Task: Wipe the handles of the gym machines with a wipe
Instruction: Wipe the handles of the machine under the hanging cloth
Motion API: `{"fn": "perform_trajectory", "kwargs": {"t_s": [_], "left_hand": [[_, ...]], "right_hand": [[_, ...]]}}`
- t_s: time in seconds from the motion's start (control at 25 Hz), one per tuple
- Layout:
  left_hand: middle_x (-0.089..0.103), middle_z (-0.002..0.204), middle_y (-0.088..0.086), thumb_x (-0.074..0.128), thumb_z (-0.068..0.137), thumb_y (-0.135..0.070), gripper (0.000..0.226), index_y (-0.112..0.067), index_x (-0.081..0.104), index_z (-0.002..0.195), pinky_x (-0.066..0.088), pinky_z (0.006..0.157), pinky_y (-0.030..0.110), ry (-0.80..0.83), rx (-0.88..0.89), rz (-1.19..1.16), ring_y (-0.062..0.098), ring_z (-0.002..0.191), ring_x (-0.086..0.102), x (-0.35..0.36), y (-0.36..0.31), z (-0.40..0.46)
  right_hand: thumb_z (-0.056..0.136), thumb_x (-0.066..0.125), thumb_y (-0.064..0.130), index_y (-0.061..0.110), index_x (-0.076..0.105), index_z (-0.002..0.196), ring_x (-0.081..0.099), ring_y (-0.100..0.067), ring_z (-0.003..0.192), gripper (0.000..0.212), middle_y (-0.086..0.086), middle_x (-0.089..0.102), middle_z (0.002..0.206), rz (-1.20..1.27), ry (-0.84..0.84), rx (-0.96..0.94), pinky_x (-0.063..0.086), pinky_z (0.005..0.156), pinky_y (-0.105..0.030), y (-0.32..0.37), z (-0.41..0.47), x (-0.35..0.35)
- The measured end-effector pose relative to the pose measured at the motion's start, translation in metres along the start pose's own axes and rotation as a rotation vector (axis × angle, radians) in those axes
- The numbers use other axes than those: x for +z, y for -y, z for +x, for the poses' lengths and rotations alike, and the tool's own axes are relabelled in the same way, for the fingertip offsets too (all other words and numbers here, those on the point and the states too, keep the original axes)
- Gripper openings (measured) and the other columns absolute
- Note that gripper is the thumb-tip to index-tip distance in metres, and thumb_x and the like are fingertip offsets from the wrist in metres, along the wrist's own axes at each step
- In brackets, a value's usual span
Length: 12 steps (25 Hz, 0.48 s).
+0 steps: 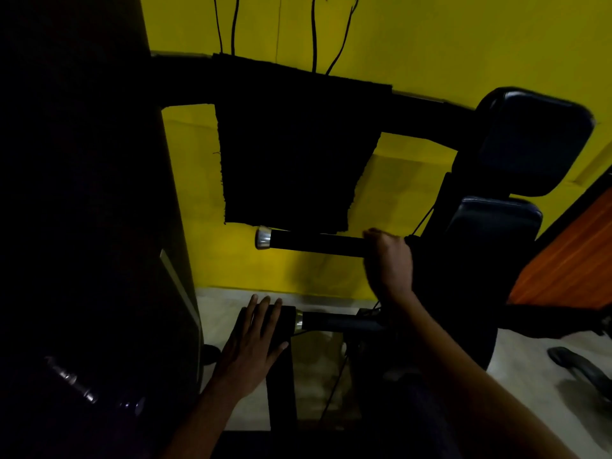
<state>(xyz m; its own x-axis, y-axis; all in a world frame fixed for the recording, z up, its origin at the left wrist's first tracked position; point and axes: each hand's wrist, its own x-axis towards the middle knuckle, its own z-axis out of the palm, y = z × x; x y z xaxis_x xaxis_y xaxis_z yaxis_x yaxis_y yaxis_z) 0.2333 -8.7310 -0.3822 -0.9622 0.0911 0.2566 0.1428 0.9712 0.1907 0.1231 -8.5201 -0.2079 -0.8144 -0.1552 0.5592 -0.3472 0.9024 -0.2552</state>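
Right hand point(389, 263) gripping upper black chrome-capped handle point(314, 242); left hand point(253, 336) flat on lower black handle pad point(288, 318). Wipe unseen; next, rub along grip.

Yellow wall point(430, 44); black handle point(318, 243), silver end cap point(263, 237); orange-brown door point(569, 260)

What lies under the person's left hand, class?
The left hand rests flat, fingers straight, on a dark block at the end of the lower handle. The hand covers most of the block's top. No wipe shows there, though the picture is too dark to be sure.
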Motion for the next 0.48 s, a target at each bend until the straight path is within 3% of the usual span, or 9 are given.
{"fn": "perform_trajectory", "kwargs": {"t_s": [0.08,0.2,0.4,0.48], "left_hand": [[0.020,0.157,0.005,0.022,0.096,-0.059,0.068,-0.021,0.015,0.153,0.020,0.118,0.034,-0.038,0.006,-0.067,0.023,0.146,0.010,-0.001,0.000,-0.003],[0.005,0.159,0.000,0.023,0.097,-0.060,0.069,-0.025,0.004,0.153,-0.002,0.117,0.025,-0.085,0.009,-0.130,0.018,0.147,-0.002,0.002,0.000,-0.004],[0.032,0.152,0.012,0.023,0.098,-0.055,0.067,-0.019,0.007,0.152,0.034,0.112,0.040,-0.095,0.029,-0.064,0.030,0.144,0.021,0.004,0.000,-0.002],[0.036,0.150,0.014,0.020,0.099,-0.055,0.066,-0.020,0.003,0.152,0.037,0.110,0.042,-0.073,0.040,-0.064,0.031,0.142,0.025,0.003,0.000,-0.002]], "right_hand": [[0.079,0.060,-0.007,0.005,0.070,0.083,0.065,-0.027,0.056,0.016,-0.011,0.069,0.073,0.014,0.005,-0.079,0.041,0.045,-0.024,0.033,0.001,0.017],[0.082,0.060,-0.007,0.003,0.070,0.094,0.067,-0.025,0.065,0.019,-0.012,0.070,0.092,0.030,0.037,-0.144,0.043,0.056,-0.023,0.064,0.002,0.031],[0.081,0.055,-0.007,0.000,0.066,0.093,0.064,-0.034,0.070,0.018,-0.018,0.065,0.096,0.062,0.091,-0.299,0.054,0.054,-0.035,0.124,-0.005,0.054],[0.078,0.049,-0.002,0.002,0.065,0.088,0.063,-0.034,0.067,0.020,-0.016,0.064,0.093,0.073,0.047,-0.342,0.053,0.050,-0.034,0.130,-0.007,0.058]]}}
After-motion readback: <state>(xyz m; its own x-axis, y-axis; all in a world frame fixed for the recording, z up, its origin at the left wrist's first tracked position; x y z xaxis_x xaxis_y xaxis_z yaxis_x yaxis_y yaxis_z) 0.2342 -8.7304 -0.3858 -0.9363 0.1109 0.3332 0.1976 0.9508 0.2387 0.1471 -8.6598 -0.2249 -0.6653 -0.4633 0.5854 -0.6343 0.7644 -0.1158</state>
